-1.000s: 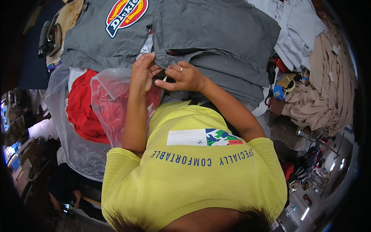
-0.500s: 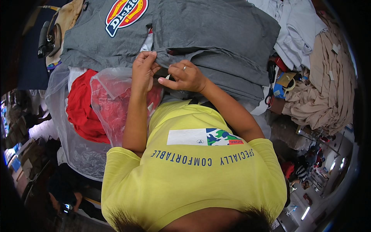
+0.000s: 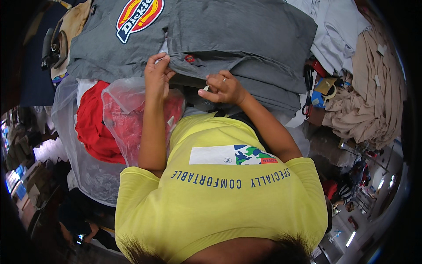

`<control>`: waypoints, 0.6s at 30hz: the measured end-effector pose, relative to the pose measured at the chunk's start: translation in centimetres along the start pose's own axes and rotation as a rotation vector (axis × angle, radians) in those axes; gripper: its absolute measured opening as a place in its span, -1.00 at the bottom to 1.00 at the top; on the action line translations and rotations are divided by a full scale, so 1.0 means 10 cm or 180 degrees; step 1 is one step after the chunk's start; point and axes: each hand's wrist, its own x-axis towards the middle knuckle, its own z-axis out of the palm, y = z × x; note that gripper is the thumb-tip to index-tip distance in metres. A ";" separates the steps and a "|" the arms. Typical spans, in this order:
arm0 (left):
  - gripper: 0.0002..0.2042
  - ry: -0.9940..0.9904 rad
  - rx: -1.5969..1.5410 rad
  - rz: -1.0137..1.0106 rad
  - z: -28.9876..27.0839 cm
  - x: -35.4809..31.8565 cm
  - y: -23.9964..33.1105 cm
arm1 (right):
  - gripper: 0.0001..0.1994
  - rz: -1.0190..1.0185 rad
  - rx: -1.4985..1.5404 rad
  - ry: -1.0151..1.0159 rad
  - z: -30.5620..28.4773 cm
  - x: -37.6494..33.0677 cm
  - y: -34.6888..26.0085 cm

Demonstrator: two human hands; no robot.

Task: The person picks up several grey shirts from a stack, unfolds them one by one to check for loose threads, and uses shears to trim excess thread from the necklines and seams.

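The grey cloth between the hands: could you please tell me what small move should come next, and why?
Perhaps smooth the grey cloth flat: the left hand pinches its edge, the right hand is at it too, and the fabric around the red label looks rumpled.

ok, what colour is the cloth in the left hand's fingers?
Grey cloth, held by the left hand; shows best in the head view.
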 end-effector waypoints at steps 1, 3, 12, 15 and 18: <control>-0.87 0.0007 0.0053 0.0052 0.01 0.01 0.02 | -0.35 -0.0080 -0.0079 0.0052 0.00 0.00 -0.01; -0.86 -0.0026 0.0143 0.0105 0.00 0.01 0.04 | -0.32 -0.0159 -0.0156 0.0086 0.00 0.02 -0.03; -0.79 -0.0993 0.3054 0.1833 -0.05 0.07 0.26 | -0.40 0.1373 0.0609 0.0667 0.07 0.06 0.01; -0.82 -0.1226 0.4078 0.2408 -0.04 0.21 0.40 | -0.33 0.2258 0.1243 0.0954 0.05 0.13 0.16; -0.86 -0.1351 0.3654 0.1723 -0.07 0.39 0.48 | -0.27 0.2756 0.1617 0.1028 0.06 0.19 0.36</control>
